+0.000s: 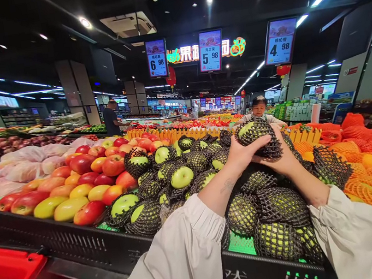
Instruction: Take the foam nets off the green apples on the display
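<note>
Between both my hands, raised over the fruit pile, is a green apple point(258, 135) in a black foam net. My left hand point(242, 152) grips its left side with the thumb laid across the front. From the right and below, my right hand point(281, 155) closes round it; some of its fingers are hidden behind the apple. Under my wrists lie more netted green apples point(277, 237), several with their tops bare, such as the green apple point(182, 177) left of my left hand.
Red and yellow apples point(83, 164) fill the left of the black display crate point(84, 257). Orange-netted fruit point(370, 182) lies on the right. A red basket point(14, 277) stands at lower left. A person point(258, 107) is just beyond the display; another person point(112, 118) stands farther back.
</note>
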`<action>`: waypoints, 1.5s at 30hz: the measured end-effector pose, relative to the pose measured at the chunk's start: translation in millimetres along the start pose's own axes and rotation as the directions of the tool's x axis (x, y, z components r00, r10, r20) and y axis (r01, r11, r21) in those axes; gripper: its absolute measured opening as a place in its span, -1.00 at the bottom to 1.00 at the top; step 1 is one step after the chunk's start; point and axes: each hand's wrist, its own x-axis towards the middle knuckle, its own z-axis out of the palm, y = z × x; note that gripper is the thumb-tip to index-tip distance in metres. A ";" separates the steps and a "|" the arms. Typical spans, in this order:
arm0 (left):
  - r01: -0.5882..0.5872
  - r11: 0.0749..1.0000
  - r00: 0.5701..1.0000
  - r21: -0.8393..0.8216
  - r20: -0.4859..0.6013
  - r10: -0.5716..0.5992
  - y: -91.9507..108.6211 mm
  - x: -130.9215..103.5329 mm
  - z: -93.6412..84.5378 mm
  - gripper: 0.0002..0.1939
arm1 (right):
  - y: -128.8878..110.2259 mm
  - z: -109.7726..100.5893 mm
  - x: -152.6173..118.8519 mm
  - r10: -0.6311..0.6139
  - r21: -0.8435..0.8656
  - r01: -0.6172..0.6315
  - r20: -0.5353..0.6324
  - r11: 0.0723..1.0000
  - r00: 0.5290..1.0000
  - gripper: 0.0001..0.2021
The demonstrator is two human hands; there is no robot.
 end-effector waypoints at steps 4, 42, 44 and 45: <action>-0.093 0.995 0.968 -0.035 -0.236 0.082 5.2 1.9 -3.4 -0.26 | 2.6 2.3 -3.0 0.062 -0.072 -0.059 0.038 0.996 0.997 0.11; -0.039 0.066 0.990 0.997 0.047 -0.131 -18.9 138.8 -17.8 -0.01 | -11.0 7.9 -10.0 0.398 -0.579 -0.177 0.280 0.796 0.874 -0.55; -0.001 0.041 0.975 0.999 0.010 -0.220 -32.2 143.1 -22.1 -0.08 | -11.8 7.7 -9.9 0.404 -0.571 -0.185 0.284 0.800 0.869 -0.53; 0.017 0.049 0.970 0.999 -0.005 -0.241 -37.6 144.9 -24.0 -0.13 | -12.2 7.6 -9.7 0.407 -0.566 -0.189 0.288 0.803 0.867 -0.52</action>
